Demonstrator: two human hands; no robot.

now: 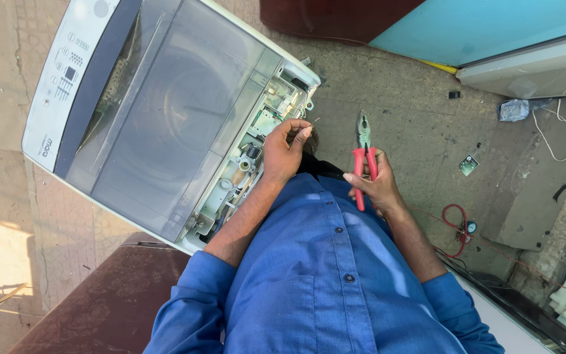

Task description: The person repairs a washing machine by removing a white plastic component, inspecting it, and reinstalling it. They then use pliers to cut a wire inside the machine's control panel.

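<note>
View from above of a person in a blue shirt [322,275] standing at a top-loading washing machine [158,111]. The left hand [285,152] is shown raised, its fingers [299,129] curled and pinched together on a thin wire [314,120], whose short free end projects just past the fingertips, toward the pliers. Directly beyond these fingers, the opened rear compartment [257,147] of the machine is seen, with its exposed small parts and wiring. The right hand [375,187] is shown closed around the red handles of a pair of pliers [363,154]; the handles lie within the curled fingers, while the metal head stands clear above them, pointing away from the body. The pliers' tips appear shut. The two hands are held near each other but apart. On the ground beyond the right hand, a red hose with a gauge [458,229] is seen.
</note>
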